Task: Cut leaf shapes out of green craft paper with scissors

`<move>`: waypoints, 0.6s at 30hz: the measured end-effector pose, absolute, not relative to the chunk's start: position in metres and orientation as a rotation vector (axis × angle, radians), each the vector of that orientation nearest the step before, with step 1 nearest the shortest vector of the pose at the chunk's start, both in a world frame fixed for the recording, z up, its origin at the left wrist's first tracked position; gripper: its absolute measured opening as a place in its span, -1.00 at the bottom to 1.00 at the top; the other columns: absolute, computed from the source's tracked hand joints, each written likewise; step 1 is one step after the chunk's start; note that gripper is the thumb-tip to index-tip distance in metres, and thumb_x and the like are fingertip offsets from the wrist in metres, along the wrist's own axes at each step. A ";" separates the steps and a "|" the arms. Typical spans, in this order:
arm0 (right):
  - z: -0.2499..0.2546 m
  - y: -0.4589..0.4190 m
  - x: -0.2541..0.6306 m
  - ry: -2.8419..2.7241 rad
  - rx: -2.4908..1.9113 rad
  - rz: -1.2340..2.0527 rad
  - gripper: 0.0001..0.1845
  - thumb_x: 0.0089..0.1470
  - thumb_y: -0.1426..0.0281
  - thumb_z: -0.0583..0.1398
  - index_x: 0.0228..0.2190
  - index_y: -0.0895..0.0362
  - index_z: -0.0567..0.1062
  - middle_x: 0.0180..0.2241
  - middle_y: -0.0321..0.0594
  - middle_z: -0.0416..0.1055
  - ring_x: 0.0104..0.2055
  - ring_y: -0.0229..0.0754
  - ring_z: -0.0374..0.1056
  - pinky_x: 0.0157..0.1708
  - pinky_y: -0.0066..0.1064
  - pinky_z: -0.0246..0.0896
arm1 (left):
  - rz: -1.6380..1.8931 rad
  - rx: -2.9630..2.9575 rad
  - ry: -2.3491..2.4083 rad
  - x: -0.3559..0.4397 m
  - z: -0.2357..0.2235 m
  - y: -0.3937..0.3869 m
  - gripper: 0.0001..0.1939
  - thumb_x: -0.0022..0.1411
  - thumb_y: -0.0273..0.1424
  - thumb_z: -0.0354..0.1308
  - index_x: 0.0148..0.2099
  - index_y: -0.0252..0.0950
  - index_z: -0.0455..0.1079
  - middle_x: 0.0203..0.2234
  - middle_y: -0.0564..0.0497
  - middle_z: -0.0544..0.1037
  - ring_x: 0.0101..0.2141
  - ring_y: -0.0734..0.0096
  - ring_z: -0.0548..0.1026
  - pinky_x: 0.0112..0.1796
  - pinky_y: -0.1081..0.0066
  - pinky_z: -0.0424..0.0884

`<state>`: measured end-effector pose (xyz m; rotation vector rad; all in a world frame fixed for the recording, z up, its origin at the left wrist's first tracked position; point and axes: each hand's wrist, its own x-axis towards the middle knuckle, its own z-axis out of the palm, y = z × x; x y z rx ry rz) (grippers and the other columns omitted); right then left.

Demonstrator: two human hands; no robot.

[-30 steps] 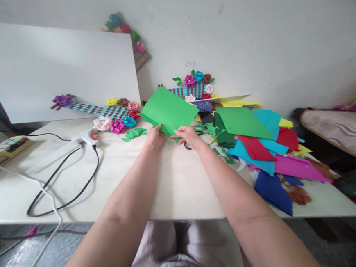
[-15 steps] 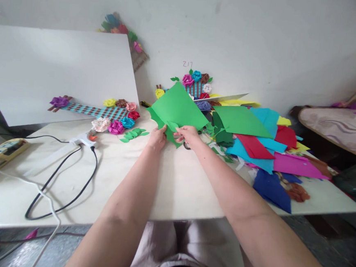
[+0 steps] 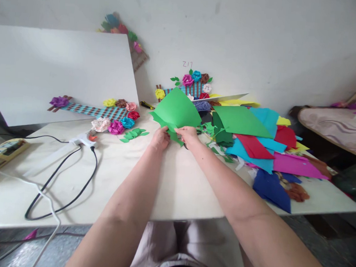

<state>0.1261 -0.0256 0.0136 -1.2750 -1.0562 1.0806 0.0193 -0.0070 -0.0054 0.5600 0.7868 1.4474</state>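
Observation:
My left hand (image 3: pixel 160 139) and my right hand (image 3: pixel 189 136) pinch the near edge of a bright green paper sheet (image 3: pixel 177 108), which is held up off the white table (image 3: pixel 168 178) with its far side raised. The sheet's lower edge is jagged where pieces have been cut away. Black scissor handles (image 3: pixel 187 145) peek out under my right hand. Small green paper leaves (image 3: pixel 132 134) lie just to the left of my left hand.
A heap of coloured paper sheets (image 3: pixel 263 144) covers the table's right side. Woven strips with paper flowers (image 3: pixel 105 113) lie at the left and another flower piece (image 3: pixel 194 87) leans on the wall. A white glue gun (image 3: pixel 83 139) with black cable (image 3: pixel 60 182) sits left; a white board (image 3: pixel 56 70) stands behind.
The green sheet has been turned and shifted slightly to the right between my hands, and both hands have drawn closer together on its near edge.

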 end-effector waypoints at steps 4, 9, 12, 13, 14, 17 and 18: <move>0.015 -0.026 0.128 -1.032 -1.288 1.108 -0.69 -0.09 0.51 0.31 -0.70 0.17 0.32 -0.77 -0.43 0.27 -0.84 -0.48 0.01 -0.83 -0.61 -0.07 | 1.424 0.534 0.739 0.022 0.002 -0.011 -0.85 0.24 -0.39 0.02 -0.28 -0.36 0.37 -0.55 -0.02 0.53 -0.53 0.41 0.49 -0.36 0.42 0.44; 0.017 -0.030 0.126 -1.027 -1.302 1.133 -0.71 -0.02 0.54 0.27 -0.66 0.19 0.32 -0.77 -0.45 0.26 -0.83 -0.48 0.10 -0.81 -0.64 -0.04 | 1.452 0.536 0.703 0.023 0.006 -0.016 -0.75 0.29 -0.25 0.02 -0.20 -0.34 0.39 -0.51 -0.02 0.57 -0.47 0.41 0.54 -0.32 0.45 0.46; 0.018 -0.032 0.125 -1.028 -1.304 1.130 -0.69 -0.01 0.54 0.28 -0.67 0.19 0.31 -0.79 -0.46 0.23 -0.83 -0.49 0.09 -0.81 -0.64 -0.07 | 1.439 0.601 0.682 0.022 0.004 -0.017 -0.81 0.25 -0.32 0.10 -0.30 -0.36 0.39 -0.56 0.00 0.55 -0.55 0.46 0.51 -0.37 0.48 0.45; 0.018 -0.032 0.124 -1.029 -1.303 1.128 -0.68 -0.01 0.54 0.28 -0.67 0.19 0.30 -0.79 -0.46 0.22 -0.84 -0.49 0.09 -0.81 -0.64 -0.07 | 1.441 0.626 0.673 0.022 0.003 -0.017 -0.85 0.22 -0.37 0.14 -0.33 -0.36 0.39 -0.58 0.01 0.54 -0.57 0.47 0.50 -0.39 0.49 0.45; 0.018 -0.033 0.124 -1.030 -1.301 1.127 -0.68 -0.01 0.54 0.28 -0.67 0.19 0.30 -0.80 -0.46 0.22 -0.84 -0.48 0.08 -0.81 -0.64 -0.08 | 1.450 0.648 0.663 0.022 0.002 -0.017 -0.90 0.18 -0.42 0.17 -0.34 -0.37 0.39 -0.59 0.02 0.53 -0.57 0.48 0.49 -0.39 0.50 0.45; 0.018 -0.034 0.123 -1.040 -1.306 1.111 -0.69 -0.01 0.53 0.28 -0.67 0.19 0.31 -0.81 -0.46 0.21 -0.84 -0.48 0.08 -0.82 -0.63 -0.08 | 1.490 0.680 0.641 0.023 0.000 -0.018 -0.91 0.09 -0.52 0.24 -0.31 -0.38 0.41 -0.54 0.00 0.56 -0.51 0.46 0.53 -0.32 0.47 0.47; 0.018 -0.034 0.123 -1.044 -1.309 1.106 -0.68 -0.01 0.52 0.29 -0.67 0.20 0.31 -0.81 -0.46 0.20 -0.84 -0.48 0.07 -0.82 -0.63 -0.09 | 1.501 0.683 0.636 0.023 -0.001 -0.018 -0.87 0.07 -0.52 0.26 -0.28 -0.38 0.42 -0.51 -0.01 0.58 -0.47 0.43 0.55 -0.28 0.44 0.47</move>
